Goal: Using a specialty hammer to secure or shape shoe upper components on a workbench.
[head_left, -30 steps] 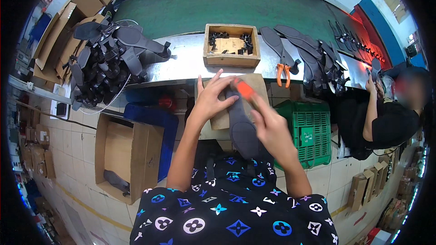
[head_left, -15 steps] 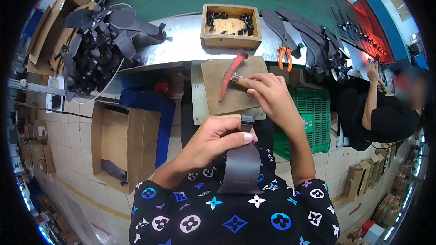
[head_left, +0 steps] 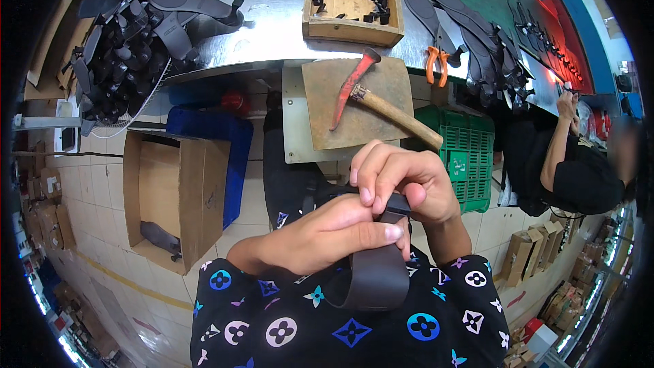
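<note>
My left hand is closed on a dark grey shoe sole, with the thumb across its narrow upper part. The sole's wider lower part curves under in front of my shirt. My right hand pinches the narrow end of the sole, its fingers bent over the top and touching it close to my left fingertips. Beyond my hands, a hammer with a red head and wooden handle lies on a worn brown board. The handle slants toward my right hand, apart from it.
A wooden box with small black parts stands on the metal bench. Orange-handled pliers and dark soles lie right of it; a wire basket heaped with soles is left. Below are a cardboard box and green crate. A co-worker sits at right.
My right hand has let go of the hammer handle and moved down to the sole's narrow end. The hammer now rests on the board. The sole has tilted and curls more.
</note>
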The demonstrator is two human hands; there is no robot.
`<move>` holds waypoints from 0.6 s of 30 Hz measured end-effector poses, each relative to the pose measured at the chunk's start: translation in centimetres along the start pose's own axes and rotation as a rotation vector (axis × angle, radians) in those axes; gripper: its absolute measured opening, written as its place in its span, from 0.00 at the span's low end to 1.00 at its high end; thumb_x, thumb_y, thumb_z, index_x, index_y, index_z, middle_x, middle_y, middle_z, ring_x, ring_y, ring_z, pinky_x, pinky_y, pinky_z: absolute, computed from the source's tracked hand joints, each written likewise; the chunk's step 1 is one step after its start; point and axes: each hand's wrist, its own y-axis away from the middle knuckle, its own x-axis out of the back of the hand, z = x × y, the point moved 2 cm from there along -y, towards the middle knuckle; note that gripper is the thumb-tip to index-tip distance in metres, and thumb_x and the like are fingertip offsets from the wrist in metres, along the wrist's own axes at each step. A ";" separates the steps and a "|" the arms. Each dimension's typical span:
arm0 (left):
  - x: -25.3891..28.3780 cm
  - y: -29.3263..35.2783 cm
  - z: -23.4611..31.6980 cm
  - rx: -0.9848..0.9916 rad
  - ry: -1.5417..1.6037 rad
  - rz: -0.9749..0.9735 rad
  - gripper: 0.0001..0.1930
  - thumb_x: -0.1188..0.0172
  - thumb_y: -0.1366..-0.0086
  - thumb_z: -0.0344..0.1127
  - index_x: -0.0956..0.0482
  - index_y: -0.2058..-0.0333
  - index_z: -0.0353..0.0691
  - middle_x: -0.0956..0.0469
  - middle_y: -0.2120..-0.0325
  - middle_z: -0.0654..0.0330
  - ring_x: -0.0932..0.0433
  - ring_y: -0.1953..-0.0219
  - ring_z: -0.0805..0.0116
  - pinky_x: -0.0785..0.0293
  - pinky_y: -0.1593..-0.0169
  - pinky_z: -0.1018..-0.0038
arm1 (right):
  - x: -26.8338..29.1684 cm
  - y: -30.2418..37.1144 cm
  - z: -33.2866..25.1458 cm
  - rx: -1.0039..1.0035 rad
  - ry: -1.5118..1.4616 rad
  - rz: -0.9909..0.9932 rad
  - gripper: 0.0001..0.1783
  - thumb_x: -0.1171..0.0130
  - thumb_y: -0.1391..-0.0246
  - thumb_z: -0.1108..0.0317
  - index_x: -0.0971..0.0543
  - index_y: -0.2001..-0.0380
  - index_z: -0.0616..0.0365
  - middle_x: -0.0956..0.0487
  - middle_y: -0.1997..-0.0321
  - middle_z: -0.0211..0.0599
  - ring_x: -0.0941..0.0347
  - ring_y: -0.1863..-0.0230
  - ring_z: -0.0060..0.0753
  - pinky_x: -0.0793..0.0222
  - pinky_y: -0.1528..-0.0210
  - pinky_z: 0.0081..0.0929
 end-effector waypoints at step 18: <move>0.7 -6.6 2.0 -0.270 -0.345 0.266 0.12 0.50 0.30 0.35 0.23 0.61 0.31 0.24 0.62 0.57 0.24 0.57 0.70 0.31 0.49 0.74 | 0.2 7.7 -1.3 -0.050 -0.092 0.441 0.42 0.44 0.37 0.43 0.41 0.32 0.63 0.28 0.38 0.43 0.31 0.39 0.36 0.35 0.39 0.34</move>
